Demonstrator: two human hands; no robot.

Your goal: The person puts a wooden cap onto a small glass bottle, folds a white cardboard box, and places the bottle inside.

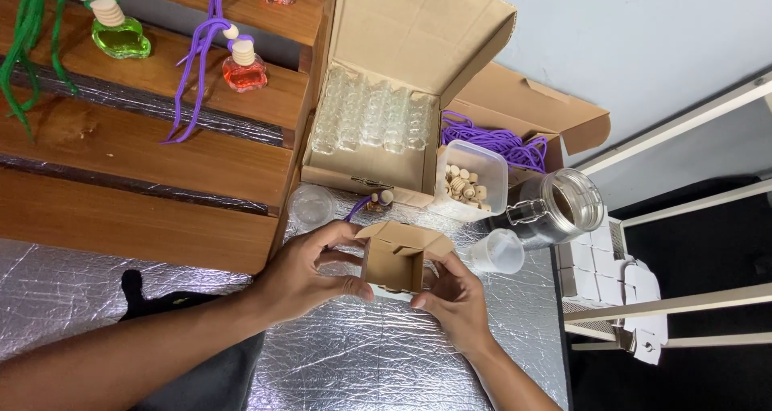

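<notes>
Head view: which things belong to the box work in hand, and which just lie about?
In hand:
small cardboard box, open
left hand
right hand

Lying about:
big carton of clear bottles
tub of wooden caps
purple cords
glass jar
plastic cup

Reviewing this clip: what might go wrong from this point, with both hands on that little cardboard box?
1. The small cardboard box is gripped from both sides by the left hand and right hand; squeezing may crease its open flaps.
2. The small plastic cup sits close beside the right hand, so an outward move could tip it.
</notes>
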